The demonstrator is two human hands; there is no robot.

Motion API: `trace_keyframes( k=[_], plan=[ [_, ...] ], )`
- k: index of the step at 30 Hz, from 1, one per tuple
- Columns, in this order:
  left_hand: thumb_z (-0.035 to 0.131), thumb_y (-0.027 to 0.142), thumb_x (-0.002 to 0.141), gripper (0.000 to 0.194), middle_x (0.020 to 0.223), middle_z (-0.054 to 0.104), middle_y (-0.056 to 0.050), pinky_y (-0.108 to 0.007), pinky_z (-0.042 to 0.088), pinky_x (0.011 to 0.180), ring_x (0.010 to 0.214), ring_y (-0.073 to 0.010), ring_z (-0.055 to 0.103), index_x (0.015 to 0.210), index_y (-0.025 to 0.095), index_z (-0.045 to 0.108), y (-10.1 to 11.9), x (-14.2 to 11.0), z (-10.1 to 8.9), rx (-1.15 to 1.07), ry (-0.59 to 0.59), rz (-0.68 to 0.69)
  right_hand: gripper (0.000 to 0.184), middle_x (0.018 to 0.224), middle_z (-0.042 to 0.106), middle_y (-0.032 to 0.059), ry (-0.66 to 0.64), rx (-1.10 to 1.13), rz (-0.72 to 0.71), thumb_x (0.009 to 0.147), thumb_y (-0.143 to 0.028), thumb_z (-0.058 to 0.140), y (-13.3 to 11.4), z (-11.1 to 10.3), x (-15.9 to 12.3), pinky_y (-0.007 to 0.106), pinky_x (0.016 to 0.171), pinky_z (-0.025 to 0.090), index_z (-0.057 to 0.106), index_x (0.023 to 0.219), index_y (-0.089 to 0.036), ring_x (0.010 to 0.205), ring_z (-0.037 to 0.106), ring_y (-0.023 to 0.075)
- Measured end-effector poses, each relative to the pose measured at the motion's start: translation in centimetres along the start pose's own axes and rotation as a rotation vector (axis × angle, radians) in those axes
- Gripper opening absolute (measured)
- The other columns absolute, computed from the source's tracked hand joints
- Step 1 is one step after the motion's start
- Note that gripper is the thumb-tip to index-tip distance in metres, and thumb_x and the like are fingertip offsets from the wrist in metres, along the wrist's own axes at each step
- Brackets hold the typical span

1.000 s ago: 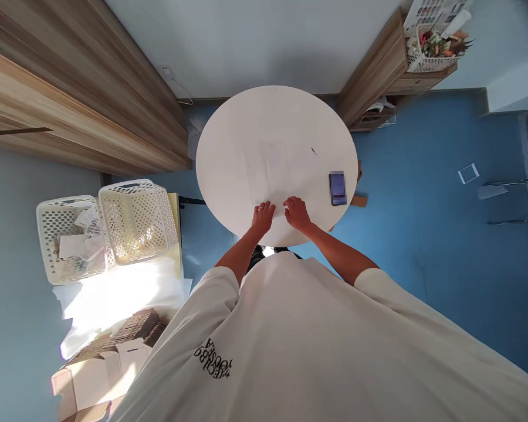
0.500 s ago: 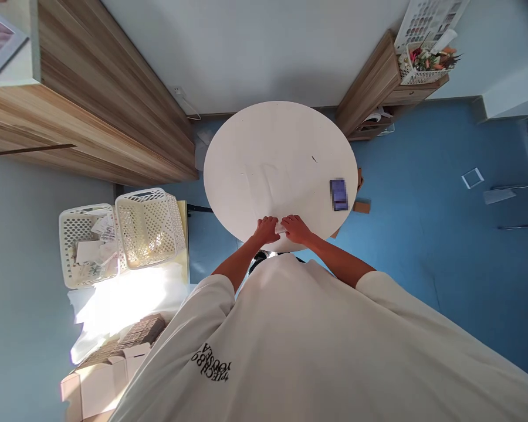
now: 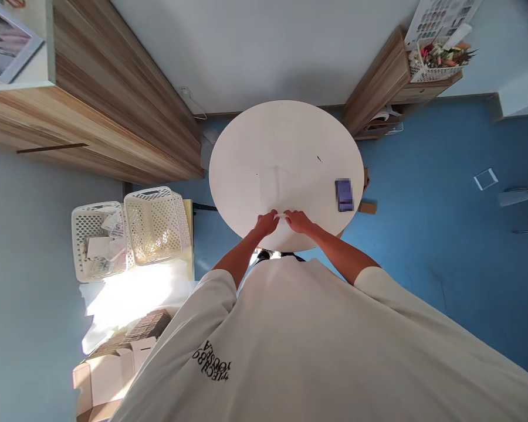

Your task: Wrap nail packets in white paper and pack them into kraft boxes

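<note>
Our L hand (image 3: 266,223) and R hand (image 3: 299,221) sit close together at the near edge of the round white tabletop (image 3: 246,140), both closed in a pinch on a white paper sheet (image 3: 275,190). The sheet lies flat on the tabletop, w/ a fold or curled edge showing btwn the hands, white on white so its outline is faint. Our fingers look curled over that edge; exact grip hard to see.

Blurred phone (image 3: 344,195) lies nr the R side of the tabletop, well apart from the hands, dark blue face up. Small cardboard piece (image 3: 367,206) on the blue floor (image 3: 422,176) just past the table edge.

L of us: 2 white perforated plastic baskets (image 3: 156,225) side by side, the outer one w/ papers inside, and an open cardboard box (image 3: 108,375) below them. Wood cabinet (image 3: 92,105) along the wall, upper L. Upper R: small wood shelf (image 3: 378,88) w/ a white basket of flowers (image 3: 437,67). Our white T-shirt (image 3: 290,340) fills the bottom of view.
</note>
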State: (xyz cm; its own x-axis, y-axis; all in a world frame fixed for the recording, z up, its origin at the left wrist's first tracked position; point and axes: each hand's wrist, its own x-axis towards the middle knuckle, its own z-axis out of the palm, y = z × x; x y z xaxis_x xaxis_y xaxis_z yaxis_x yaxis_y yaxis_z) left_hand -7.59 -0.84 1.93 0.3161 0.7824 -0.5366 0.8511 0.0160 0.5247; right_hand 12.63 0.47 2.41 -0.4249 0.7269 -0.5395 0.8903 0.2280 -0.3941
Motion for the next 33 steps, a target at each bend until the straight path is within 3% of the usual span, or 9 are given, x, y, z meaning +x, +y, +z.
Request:
trace_keyframes(
  k=[2,5,8,12,17,22,28,33],
  plan=[
    [0.03,0.031,0.11,0.04,0.111,0.078,-0.005,-0.045,0.04,0.115,0.11,-0.0236,0.072,0.141,0.026,0.055,0.2,0.3,-0.2,0.03,0.019,-0.016,0.039,0.113,0.077,0.0117,0.017,0.005,0.029,0.112,-0.028,0.037,-0.1,0.2,0.5,0.04,0.097,0.044,0.055,0.145,-0.021,0.105,0.07,0.0282],
    [0.034,0.028,0.108,0.04,0.137,0.069,-0.012,-0.047,0.038,0.115,0.126,-0.0273,0.065,0.139,0.025,0.059,0.5,0.6,-0.1,0.125,0.084,0.003,0.037,0.111,0.077,0.0124,0.045,0.008,0.06,0.111,-0.027,0.039,-0.3,0.5,0.9,0.04,0.094,0.045,0.054,0.144,-0.02,0.102,0.07,0.0291],
    [0.043,0.028,0.104,0.045,0.151,0.059,-0.017,-0.051,0.034,0.119,0.139,-0.0326,0.056,0.147,0.023,0.055,0.5,0.7,0.0,0.208,0.086,0.04,0.036,0.125,0.073,0.0165,0.113,-0.008,0.074,0.11,-0.026,0.04,-0.2,0.9,0.9,0.042,0.097,0.045,0.058,0.141,-0.02,0.113,0.066,0.0314],
    [0.06,0.028,0.096,0.066,0.163,0.047,-0.021,-0.055,0.031,0.122,0.147,-0.0387,0.049,0.159,0.02,0.042,0.2,0.5,-0.5,0.244,0.063,0.101,0.041,0.142,0.064,0.0211,0.19,-0.046,0.098,0.106,-0.023,0.042,0.5,1.3,0.4,0.049,0.106,0.041,0.059,0.143,-0.017,0.128,0.057,0.0362],
    [0.071,0.03,0.087,0.089,0.175,0.027,-0.021,-0.063,0.012,0.13,0.164,-0.0408,0.02,0.166,0.02,0.033,0.3,0.3,-1.1,0.246,0.092,0.207,0.057,0.163,0.046,0.0222,0.266,-0.07,0.059,0.103,-0.027,0.048,1.1,1.7,-0.4,0.054,0.12,0.029,0.045,0.158,-0.015,0.148,0.039,0.0385],
    [0.073,0.032,0.087,0.091,0.17,0.036,-0.022,-0.065,0.009,0.13,0.162,-0.0399,0.025,0.167,0.021,0.031,0.6,0.4,-0.4,0.282,0.078,0.174,0.06,0.168,0.04,0.0207,0.225,-0.091,-0.006,0.1,-0.028,0.057,0.5,2.3,-0.7,0.054,0.124,0.022,0.045,0.158,-0.017,0.155,0.032,0.0367],
    [0.063,0.017,0.086,0.079,0.166,0.041,-0.025,-0.061,0.013,0.131,0.159,-0.0378,0.033,0.161,0.012,0.039,0.3,0.4,0.9,0.303,0.109,0.145,0.068,0.169,0.038,0.0203,0.177,-0.142,0.013,0.093,-0.024,0.066,0.3,2.7,-0.4,0.053,0.125,0.022,0.045,0.157,-0.017,0.157,0.03,0.0357],
    [0.06,0.015,0.083,0.077,0.165,0.044,-0.024,-0.061,0.016,0.131,0.157,-0.036,0.038,0.158,0.012,0.044,0.0,0.2,2.0,0.409,0.139,0.157,0.071,0.17,0.036,0.0203,0.151,-0.203,0.014,0.09,-0.021,0.067,0.3,2.8,-0.6,0.053,0.126,0.02,0.045,0.157,-0.015,0.159,0.028,0.0351]
  ],
)
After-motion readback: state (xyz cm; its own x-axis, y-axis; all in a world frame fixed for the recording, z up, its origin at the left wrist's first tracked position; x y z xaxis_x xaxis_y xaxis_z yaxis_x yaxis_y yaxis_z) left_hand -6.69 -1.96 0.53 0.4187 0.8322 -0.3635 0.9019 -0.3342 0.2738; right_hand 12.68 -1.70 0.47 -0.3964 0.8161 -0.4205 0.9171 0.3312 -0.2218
